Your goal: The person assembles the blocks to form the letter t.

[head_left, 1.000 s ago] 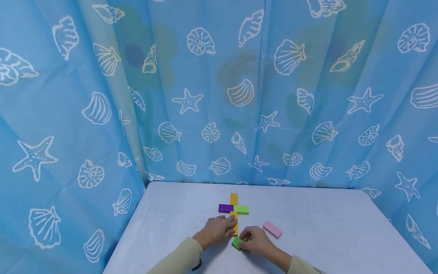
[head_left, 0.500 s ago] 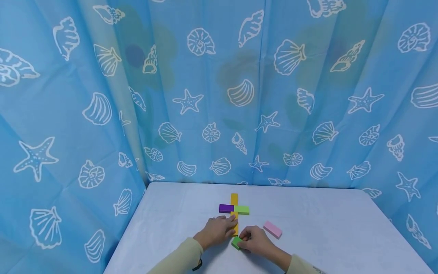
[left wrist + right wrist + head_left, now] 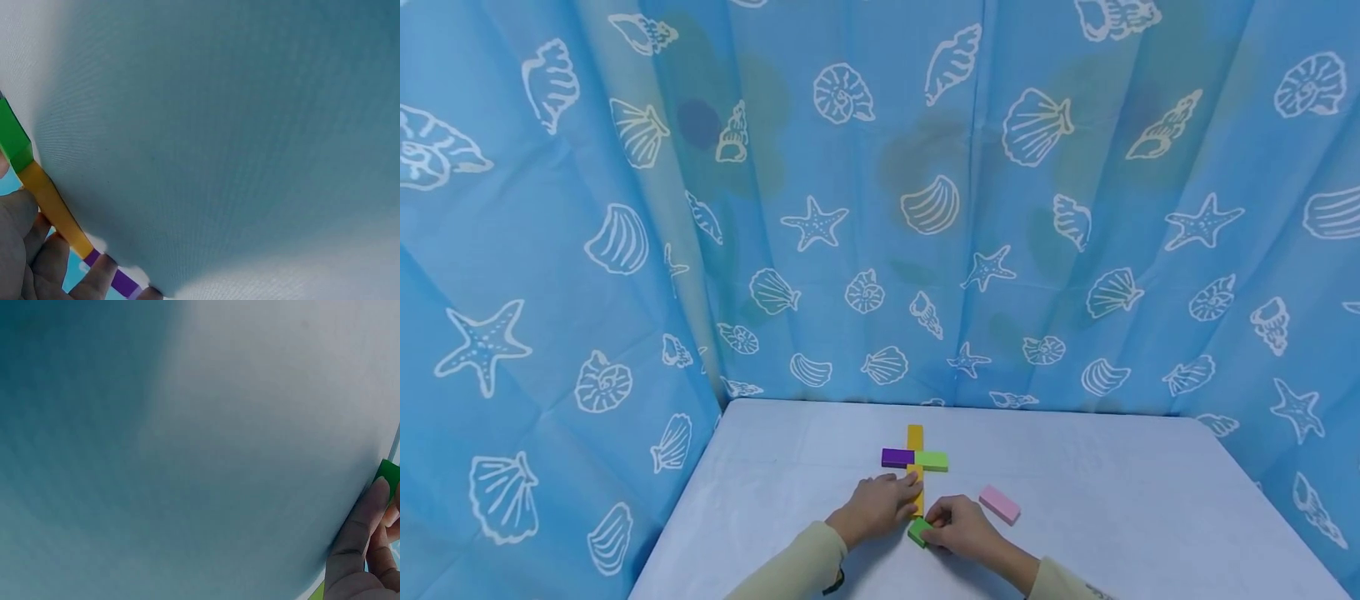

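My left hand [image 3: 880, 504] rests on the near yellow block [image 3: 918, 500], its fingers fairly straight and touching the block's top and left side. At that block's near end, a green block [image 3: 917, 532] lies turned at an angle. My right hand [image 3: 962, 527] pinches this green block between thumb and fingers. The left wrist view shows the green block [image 3: 15, 140] meeting the end of the yellow block [image 3: 55, 209]. Beyond the left hand, a purple block [image 3: 897, 457], a light green block [image 3: 932, 461] and a far yellow block [image 3: 914, 437] continue the cross shape.
A pink block [image 3: 999, 505] lies aslant, to the right of the right hand. All the blocks are on a white-covered table [image 3: 1075, 467]. Blue curtains [image 3: 865, 208] with white shell prints hang behind and at the sides.
The green block has turned slightly and come a little closer to the near yellow block, with the right hand still pinching it. My left hand stays in place.
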A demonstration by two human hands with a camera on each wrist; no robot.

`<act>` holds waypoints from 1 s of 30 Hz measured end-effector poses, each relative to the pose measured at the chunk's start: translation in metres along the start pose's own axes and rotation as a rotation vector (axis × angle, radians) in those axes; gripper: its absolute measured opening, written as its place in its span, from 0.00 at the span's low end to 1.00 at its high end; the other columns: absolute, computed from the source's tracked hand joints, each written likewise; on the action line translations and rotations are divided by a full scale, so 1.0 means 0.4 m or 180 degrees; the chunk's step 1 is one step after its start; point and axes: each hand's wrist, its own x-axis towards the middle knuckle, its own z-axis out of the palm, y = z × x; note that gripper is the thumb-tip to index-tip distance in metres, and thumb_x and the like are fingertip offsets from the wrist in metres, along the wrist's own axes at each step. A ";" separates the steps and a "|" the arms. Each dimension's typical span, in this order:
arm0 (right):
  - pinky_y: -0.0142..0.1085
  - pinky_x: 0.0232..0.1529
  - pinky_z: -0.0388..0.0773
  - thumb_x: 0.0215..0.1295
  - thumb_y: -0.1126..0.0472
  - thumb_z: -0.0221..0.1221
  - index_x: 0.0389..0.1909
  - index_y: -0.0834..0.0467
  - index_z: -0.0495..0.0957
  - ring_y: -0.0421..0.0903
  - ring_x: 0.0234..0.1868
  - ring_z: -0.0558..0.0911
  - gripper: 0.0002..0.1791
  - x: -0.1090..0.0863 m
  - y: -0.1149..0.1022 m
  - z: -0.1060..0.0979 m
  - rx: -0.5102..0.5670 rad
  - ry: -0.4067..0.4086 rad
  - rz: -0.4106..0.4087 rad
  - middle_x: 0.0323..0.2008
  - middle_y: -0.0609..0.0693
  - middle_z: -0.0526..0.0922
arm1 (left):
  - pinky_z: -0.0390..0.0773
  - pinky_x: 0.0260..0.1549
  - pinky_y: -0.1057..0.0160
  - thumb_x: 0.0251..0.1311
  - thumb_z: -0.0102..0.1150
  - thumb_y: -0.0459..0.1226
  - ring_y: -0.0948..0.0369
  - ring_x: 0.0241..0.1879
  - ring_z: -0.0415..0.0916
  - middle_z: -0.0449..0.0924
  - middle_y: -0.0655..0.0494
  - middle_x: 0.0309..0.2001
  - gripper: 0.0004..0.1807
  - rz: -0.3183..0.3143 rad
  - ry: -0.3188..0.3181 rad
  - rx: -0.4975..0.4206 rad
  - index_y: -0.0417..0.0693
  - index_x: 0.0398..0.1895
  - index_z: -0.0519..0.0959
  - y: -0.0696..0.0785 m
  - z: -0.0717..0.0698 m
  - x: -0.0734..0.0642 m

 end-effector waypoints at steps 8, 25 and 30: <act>0.30 0.24 0.75 0.54 0.61 0.72 0.33 0.58 0.83 0.39 0.23 0.76 0.09 -0.007 0.007 -0.002 0.0051 -0.0041 -0.0010 0.24 0.46 0.79 | 0.72 0.60 0.37 0.70 0.52 0.53 0.51 0.67 0.70 0.66 0.69 0.71 0.25 0.0018 0.0007 -0.0030 0.68 0.69 0.69 -0.003 0.014 0.007; 0.36 0.27 0.81 0.61 0.49 0.68 0.43 0.57 0.83 0.41 0.29 0.80 0.17 -0.025 0.019 -0.064 0.0026 -0.0291 -0.0036 0.30 0.46 0.82 | 0.70 0.62 0.38 0.70 0.52 0.52 0.51 0.68 0.69 0.65 0.70 0.72 0.25 -0.0025 -0.0055 -0.0056 0.67 0.70 0.69 0.007 -0.010 -0.004; 0.37 0.29 0.82 0.61 0.51 0.67 0.44 0.59 0.82 0.42 0.30 0.81 0.18 -0.024 0.022 -0.098 0.0053 -0.0282 0.0002 0.32 0.48 0.81 | 0.71 0.62 0.38 0.70 0.52 0.53 0.51 0.68 0.69 0.65 0.70 0.72 0.26 0.0001 -0.0030 -0.0073 0.66 0.70 0.69 -0.002 -0.010 -0.010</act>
